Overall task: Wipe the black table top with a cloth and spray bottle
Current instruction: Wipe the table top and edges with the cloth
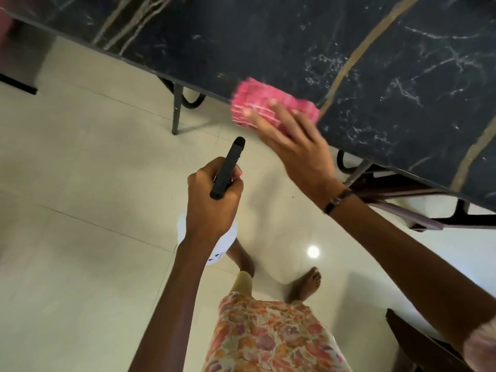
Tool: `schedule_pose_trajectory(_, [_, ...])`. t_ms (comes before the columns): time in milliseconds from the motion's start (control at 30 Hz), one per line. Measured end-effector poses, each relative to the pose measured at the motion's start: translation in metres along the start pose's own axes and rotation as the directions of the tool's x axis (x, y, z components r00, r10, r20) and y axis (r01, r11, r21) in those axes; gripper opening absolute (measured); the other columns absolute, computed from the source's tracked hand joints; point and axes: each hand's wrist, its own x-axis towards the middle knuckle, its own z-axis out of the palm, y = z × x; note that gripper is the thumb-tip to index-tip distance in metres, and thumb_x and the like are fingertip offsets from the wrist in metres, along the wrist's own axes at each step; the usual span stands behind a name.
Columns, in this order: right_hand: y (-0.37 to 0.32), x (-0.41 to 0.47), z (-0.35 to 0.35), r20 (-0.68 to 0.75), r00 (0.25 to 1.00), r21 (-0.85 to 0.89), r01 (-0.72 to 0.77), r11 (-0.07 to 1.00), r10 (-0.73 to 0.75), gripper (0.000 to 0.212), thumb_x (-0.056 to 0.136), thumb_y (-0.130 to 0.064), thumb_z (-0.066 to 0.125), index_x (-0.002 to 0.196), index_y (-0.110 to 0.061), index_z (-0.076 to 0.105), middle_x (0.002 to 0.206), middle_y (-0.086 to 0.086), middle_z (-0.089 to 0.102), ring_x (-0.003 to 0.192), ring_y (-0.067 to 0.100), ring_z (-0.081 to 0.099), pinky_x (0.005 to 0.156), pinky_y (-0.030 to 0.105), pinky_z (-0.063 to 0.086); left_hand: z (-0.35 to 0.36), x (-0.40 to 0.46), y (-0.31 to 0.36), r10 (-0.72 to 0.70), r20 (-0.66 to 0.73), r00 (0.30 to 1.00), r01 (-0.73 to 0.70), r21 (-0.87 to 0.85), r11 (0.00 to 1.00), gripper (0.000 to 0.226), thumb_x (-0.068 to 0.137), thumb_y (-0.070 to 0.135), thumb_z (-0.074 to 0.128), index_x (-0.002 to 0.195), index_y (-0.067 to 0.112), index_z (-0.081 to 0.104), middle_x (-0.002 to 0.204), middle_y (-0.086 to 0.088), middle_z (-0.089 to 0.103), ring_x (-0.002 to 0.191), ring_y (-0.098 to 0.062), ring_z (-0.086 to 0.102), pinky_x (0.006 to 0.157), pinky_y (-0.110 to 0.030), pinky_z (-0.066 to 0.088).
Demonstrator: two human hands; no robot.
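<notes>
Nearest the camera, a floral-print garment (271, 336) fills the lower middle, with two bare feet on pale floor tiles (80, 183); the right foot (306, 285) shows plainly, while the other is half hidden behind the bottle. A bright light spot reflects off the tile just beside that foot. At the lower right corner sits a dark piece of furniture, too cropped to identify.

Above that, the left hand (212, 200) is clenched around the neck of the spray bottle (226, 167), fingers curled about the black trigger head, whose nozzle points up and away toward the worktop edge. The bottle's white body (230, 237) shows below the wrist, hanging over the floor, well clear of the worktop.

Further out, the right hand (298, 146), wearing a dark band at the wrist (336, 201), lies with straight, spread fingers pressed flat on the pink cloth (263, 103). That grip is released rather than curled; the fingers push down on the fabric. The cloth is folded and lies at the near edge of the black worktop (402, 89), partly overhanging it, and looks motion-blurred.

Farthest, the black marbled worktop runs diagonally, with white veins, tan stripes (357, 55) and scattered droplets near the cloth. Metal legs (175, 108) stand beneath its edge.
</notes>
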Motion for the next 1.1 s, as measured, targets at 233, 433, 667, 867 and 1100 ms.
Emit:
schedule_pose_trajectory(233, [0.014, -0.046, -0.007, 0.108, 0.983, 0.008, -0.148, 0.989, 0.146, 0.077, 0.085, -0.003, 0.063, 0.149, -0.027, 0.027, 0.156, -0.002, 0.018, 0.138, 0.03, 0.024, 0.118, 0.043, 0.001, -0.046, 0.021, -0.013, -0.047, -0.053, 0.997, 0.046, -0.02, 0.999, 0.008, 0.077, 0.009, 0.057, 0.075, 0.002, 0.06, 0.055, -0.012, 0.05, 0.051, -0.028, 0.039, 0.054, -0.033, 0.038])
schedule_pose_trajectory(433, [-0.039, 0.094, -0.021, 0.015, 0.992, 0.061, -0.124, 0.99, 0.123, 0.08, 0.081, -0.006, 0.061, 0.149, -0.027, 0.025, 0.156, -0.008, 0.03, 0.14, 0.021, 0.035, 0.116, 0.039, 0.021, -0.072, 0.035, -0.016, -0.106, -0.09, 0.99, 0.099, -0.076, 0.992, 0.007, 0.076, -0.001, 0.054, 0.076, 0.003, 0.06, 0.07, -0.028, 0.056, 0.05, -0.025, 0.035, 0.051, -0.029, 0.034])
schedule_pose_trajectory(667, [-0.074, 0.201, -0.032, 0.034, 0.997, 0.173, -0.072, 0.982, 0.067, 0.082, 0.083, -0.011, 0.057, 0.152, -0.026, 0.016, 0.16, -0.005, 0.02, 0.145, 0.022, 0.024, 0.114, 0.041, 0.006, -0.103, 0.038, -0.019, -0.169, -0.156, 0.973, 0.152, -0.12, 0.981, 0.013, 0.068, 0.01, 0.049, 0.073, 0.005, 0.06, 0.064, -0.025, 0.051, 0.046, -0.026, 0.032, 0.05, -0.026, 0.029])
schedule_pose_trajectory(867, [-0.039, 0.112, -0.034, 0.142, 0.983, 0.188, -0.14, 0.972, 0.114, 0.078, 0.082, -0.005, 0.067, 0.148, -0.022, 0.03, 0.156, 0.002, 0.03, 0.142, 0.03, 0.031, 0.115, 0.045, 0.024, -0.131, 0.053, -0.016, -0.213, -0.191, 0.958, 0.175, -0.199, 0.964, 0.01, 0.071, 0.006, 0.051, 0.074, 0.004, 0.06, 0.067, -0.024, 0.053, 0.048, -0.027, 0.034, 0.053, -0.028, 0.03])
schedule_pose_trajectory(1100, [-0.072, 0.207, -0.051, 0.141, 0.983, 0.216, -0.145, 0.966, 0.116, 0.073, 0.082, -0.01, 0.064, 0.147, -0.025, 0.034, 0.155, -0.003, 0.032, 0.141, 0.025, 0.035, 0.115, 0.042, 0.023, -0.167, 0.082, -0.003, -0.214, -0.24, 0.947, 0.175, -0.175, 0.969, 0.017, 0.077, -0.009, 0.053, 0.072, 0.006, 0.059, 0.064, -0.026, 0.05, 0.049, -0.025, 0.033, 0.053, -0.031, 0.03])
